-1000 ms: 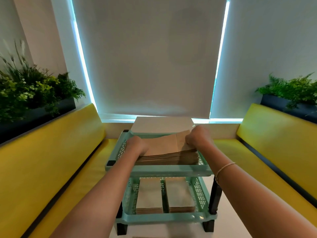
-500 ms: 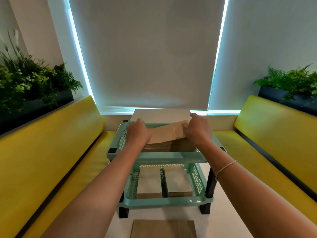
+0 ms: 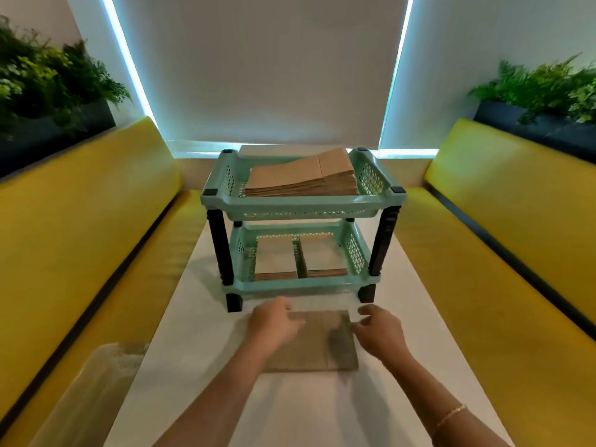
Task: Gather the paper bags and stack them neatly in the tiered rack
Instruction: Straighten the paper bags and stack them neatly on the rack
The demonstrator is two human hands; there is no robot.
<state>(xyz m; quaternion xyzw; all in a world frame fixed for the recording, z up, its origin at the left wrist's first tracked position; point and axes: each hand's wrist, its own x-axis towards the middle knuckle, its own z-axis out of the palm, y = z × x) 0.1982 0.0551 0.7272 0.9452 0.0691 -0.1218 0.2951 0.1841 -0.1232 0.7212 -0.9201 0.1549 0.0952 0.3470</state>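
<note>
A mint two-tier rack [image 3: 303,206] with black legs stands on the white table [image 3: 403,317]. Its top tier holds a stack of brown paper bags [image 3: 300,177], higher at the right. Two smaller bag stacks [image 3: 277,259] [image 3: 324,254] sit side by side in the lower tier. One flat paper bag [image 3: 319,346] lies on the table in front of the rack. My left hand [image 3: 274,325] rests over its left part with relaxed fingers. My right hand [image 3: 382,333] is at its right edge, fingers loosely curled; both hands are motion-blurred.
Yellow benches [image 3: 80,227] [image 3: 516,221] run along both sides of the table, with planters [image 3: 48,91] [image 3: 541,95] behind them. A clear plastic item [image 3: 109,369] lies at the table's near left edge. A window blind closes the far end.
Both hands left the stack in the top tier and came down toward me to the single bag on the table. The view tilted down.
</note>
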